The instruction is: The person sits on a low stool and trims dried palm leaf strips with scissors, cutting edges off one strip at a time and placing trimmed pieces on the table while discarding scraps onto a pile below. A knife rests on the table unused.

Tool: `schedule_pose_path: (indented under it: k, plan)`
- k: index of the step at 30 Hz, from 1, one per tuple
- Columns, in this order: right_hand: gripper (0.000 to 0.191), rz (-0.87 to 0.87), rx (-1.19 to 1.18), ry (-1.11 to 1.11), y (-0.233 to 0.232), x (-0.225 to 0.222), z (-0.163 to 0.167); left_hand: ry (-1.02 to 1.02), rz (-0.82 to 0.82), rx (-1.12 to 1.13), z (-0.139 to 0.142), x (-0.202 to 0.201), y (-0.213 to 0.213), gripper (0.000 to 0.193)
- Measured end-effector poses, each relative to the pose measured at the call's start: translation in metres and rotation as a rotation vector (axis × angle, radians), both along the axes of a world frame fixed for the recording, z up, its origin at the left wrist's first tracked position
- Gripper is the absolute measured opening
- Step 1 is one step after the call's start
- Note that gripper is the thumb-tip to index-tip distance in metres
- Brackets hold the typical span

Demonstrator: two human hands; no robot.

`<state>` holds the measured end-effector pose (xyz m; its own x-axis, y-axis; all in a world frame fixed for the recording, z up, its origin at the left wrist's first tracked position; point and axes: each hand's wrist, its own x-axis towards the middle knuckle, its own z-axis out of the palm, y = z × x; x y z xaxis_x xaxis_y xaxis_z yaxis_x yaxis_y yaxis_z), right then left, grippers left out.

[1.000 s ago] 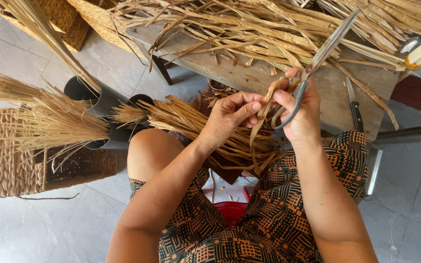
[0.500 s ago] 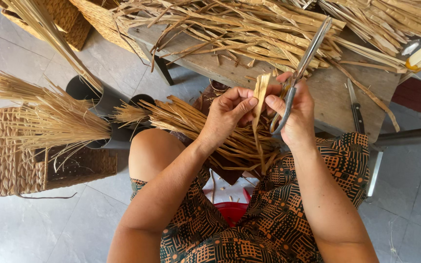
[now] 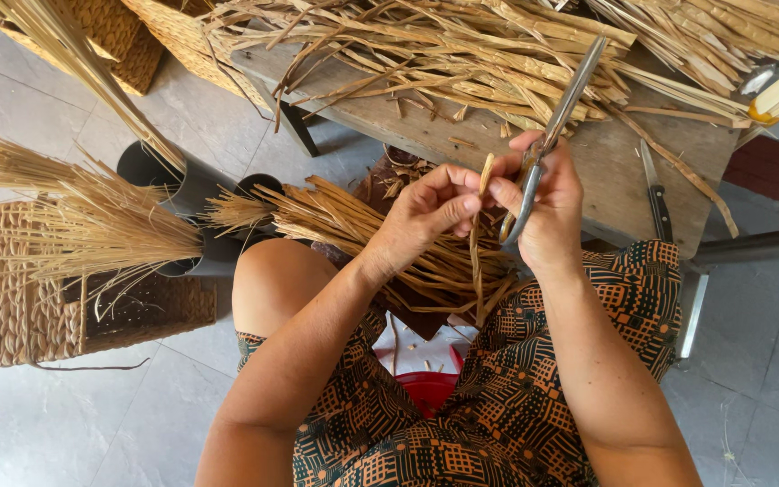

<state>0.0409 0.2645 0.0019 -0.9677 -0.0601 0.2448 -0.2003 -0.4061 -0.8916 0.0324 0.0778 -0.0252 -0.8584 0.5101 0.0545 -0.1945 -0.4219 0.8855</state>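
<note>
In the head view the left hand (image 3: 430,212) pinches the top of a thin dried strip (image 3: 477,243) between thumb and fingertips; the strip stands nearly upright in front of the person's chest and hangs down over the lap. The right hand (image 3: 547,203) is closed around a pair of metal scissors (image 3: 552,126), and its fingertips also touch the upper end of the strip, just beside the left fingers; the scissor blades point up and away, over the edge of the desk (image 3: 606,171). Across the lap, under both hands, lies a bundle of dried strips (image 3: 362,225), its ends fanning toward the person's left; the lap is covered by a patterned orange and black dress (image 3: 498,406). On the desk a large heap of dried leaves (image 3: 462,54) spreads from side to side; a knife (image 3: 653,185) lies near the desk's right edge. On the tiled floor to the left stand dark tubes (image 3: 182,185) holding tufts of pale straw (image 3: 83,216), touching a woven basket (image 3: 20,298); a red container (image 3: 430,388) shows between the knees.
</note>
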Motion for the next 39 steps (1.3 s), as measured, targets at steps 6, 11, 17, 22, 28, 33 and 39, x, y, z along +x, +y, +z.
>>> schedule_pose_path:
  k: [6,11,17,22,28,33,39]
  plan:
    - [0.048,-0.093,0.197,0.084,0.001,-0.001,-0.003,0.019,0.122,-0.041,-0.003,-0.002,0.002,0.018]
    - [0.065,-0.151,0.731,0.087,0.001,0.001,0.002,0.030,0.308,-0.036,0.007,-0.013,-0.012,0.013]
    - [0.071,-0.154,1.049,0.184,-0.019,0.014,0.007,0.054,0.414,-0.087,0.011,-0.016,-0.025,0.011]
    - [0.071,-0.185,1.106,0.134,-0.029,0.019,0.017,0.046,0.405,-0.102,0.006,-0.017,-0.028,0.011]
    - [0.071,-0.284,1.160,0.238,-0.038,0.024,0.019,-0.009,0.431,-0.173,0.006,-0.017,-0.029,0.010]
    - [0.068,-0.313,1.158,0.219,-0.038,0.024,0.014,-0.037,0.425,-0.173,0.009,-0.017,-0.030,0.010]
    - [0.060,-0.268,1.088,0.157,-0.035,0.022,0.010,-0.017,0.427,-0.209,0.016,-0.016,-0.033,0.012]
